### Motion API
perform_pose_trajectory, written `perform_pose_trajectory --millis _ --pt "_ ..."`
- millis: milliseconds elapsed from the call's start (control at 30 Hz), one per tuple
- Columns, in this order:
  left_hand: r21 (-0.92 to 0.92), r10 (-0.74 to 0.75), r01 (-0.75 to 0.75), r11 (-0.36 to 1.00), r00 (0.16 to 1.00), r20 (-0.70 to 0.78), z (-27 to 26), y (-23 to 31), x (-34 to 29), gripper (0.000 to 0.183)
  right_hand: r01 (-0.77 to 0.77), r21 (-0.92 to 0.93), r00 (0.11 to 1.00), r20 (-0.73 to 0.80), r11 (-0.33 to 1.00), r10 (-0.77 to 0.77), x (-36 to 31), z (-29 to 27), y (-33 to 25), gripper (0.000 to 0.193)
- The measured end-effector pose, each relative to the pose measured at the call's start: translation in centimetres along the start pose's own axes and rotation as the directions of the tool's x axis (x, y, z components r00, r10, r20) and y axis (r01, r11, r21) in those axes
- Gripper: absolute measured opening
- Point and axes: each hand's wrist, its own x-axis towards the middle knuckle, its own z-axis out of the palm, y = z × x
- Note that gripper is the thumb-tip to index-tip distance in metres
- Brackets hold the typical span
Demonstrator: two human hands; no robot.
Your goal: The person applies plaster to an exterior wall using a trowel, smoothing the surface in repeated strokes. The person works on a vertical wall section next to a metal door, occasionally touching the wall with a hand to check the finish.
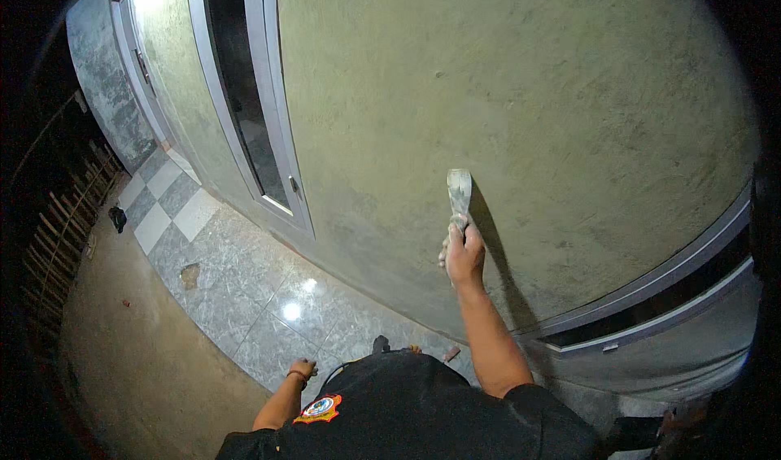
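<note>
My right hand is wrapped round the handle of a putty knife, its arm reaching up in front of the plastered wall. The flat blade points upward, smeared pale grey, and is at or very close to the wall's greenish, uneven surface. A long shadow falls from knife and arm onto the plaster. Low beside my body, my left hand hangs over the tiled floor with its fingers curled in. Whatever it may hold is hidden. A dark band circles that wrist.
Left along the wall stands a narrow framed window, with a door beyond. Another framed window lies lower right. Glossy grey tiles edge a bare ground strip. A stick fence runs far left. A brown patch marks the tiles.
</note>
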Motion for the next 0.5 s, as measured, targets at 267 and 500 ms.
perform_pose_trajectory --millis 267,500 --pt "-0.041 -0.038 0.036 0.999 0.998 -0.043 0.5 -0.8 0.0 0.026 -0.017 0.028 1.000 0.006 0.999 0.017 0.3 0.9 -0.9 0.030" --pt "0.313 0.247 -0.287 0.905 0.955 0.163 0.8 -6.2 1.8 0.029 0.148 0.123 0.984 0.082 0.981 -0.159 2.4 2.4 -4.5 0.018"
